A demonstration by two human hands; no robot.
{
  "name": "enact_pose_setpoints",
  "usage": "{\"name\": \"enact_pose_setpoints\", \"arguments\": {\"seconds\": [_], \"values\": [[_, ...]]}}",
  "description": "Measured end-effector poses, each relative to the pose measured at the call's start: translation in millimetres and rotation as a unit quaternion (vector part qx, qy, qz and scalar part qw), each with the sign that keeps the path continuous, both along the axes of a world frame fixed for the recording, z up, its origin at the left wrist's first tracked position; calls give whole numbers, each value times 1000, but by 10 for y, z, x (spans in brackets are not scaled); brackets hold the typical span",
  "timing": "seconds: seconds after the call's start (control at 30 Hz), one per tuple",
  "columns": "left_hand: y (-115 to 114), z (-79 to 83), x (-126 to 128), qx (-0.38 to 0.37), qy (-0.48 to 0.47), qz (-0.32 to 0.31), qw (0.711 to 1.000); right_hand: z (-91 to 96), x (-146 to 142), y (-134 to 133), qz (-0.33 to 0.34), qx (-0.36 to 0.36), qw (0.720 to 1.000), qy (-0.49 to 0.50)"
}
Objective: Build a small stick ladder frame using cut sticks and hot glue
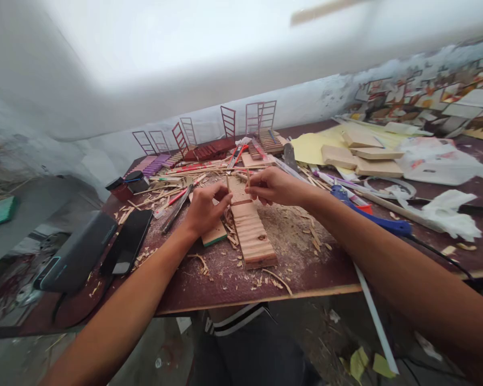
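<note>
My left hand (209, 206) pinches a thin wooden stick (227, 184) that stands nearly upright between thumb and fingers. My right hand (269, 185) pinches a second thin wooden stick (248, 176) opposite it, also close to upright. Below both hands lies a wooden block (255, 236) with wavy ridges across its top. A short brown strip (241, 202) crosses the block between the two sticks; whether it is joined to them I cannot tell. Beside the block, under my left hand, is a small green-edged wooden piece (214, 236).
Small ladder-like frames (227, 120) stand along the back. A utility knife (237, 155) and loose sticks lie before them. Two dark jars (137, 182) and a phone (127, 241) are left. A blue glue gun (370, 220) and wood blocks (342, 158) are right. Shavings cover the tabletop.
</note>
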State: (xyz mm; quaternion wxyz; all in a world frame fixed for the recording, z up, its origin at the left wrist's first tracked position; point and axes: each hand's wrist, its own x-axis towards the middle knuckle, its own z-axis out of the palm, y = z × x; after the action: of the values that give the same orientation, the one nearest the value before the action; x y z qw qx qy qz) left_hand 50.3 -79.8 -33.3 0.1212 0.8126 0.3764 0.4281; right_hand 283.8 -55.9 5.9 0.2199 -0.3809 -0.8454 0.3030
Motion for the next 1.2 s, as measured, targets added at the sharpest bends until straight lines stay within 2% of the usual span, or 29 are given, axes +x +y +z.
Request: {"name": "enact_pose_setpoints", "arguments": {"seconds": [0.17,0.47,0.83,0.97,1.1,1.2], "values": [[9,-17,-24,-13,-32,3,999,32,23,-14,0,35,999,-12],[12,43,-59,-15,-70,1,997,74,91,5,-26,88,995,29],[-6,88,-99,-23,-84,8,996,60,70,0,-126,97,975,156],[-17,106,-115,-23,-81,16,996,45,78,24,-168,122,966,157],[-17,129,-144,-22,-90,25,995,62,97,41,-238,179,946,127],[-16,137,-144,-23,-97,19,995,86,105,35,-260,208,937,105]]}}
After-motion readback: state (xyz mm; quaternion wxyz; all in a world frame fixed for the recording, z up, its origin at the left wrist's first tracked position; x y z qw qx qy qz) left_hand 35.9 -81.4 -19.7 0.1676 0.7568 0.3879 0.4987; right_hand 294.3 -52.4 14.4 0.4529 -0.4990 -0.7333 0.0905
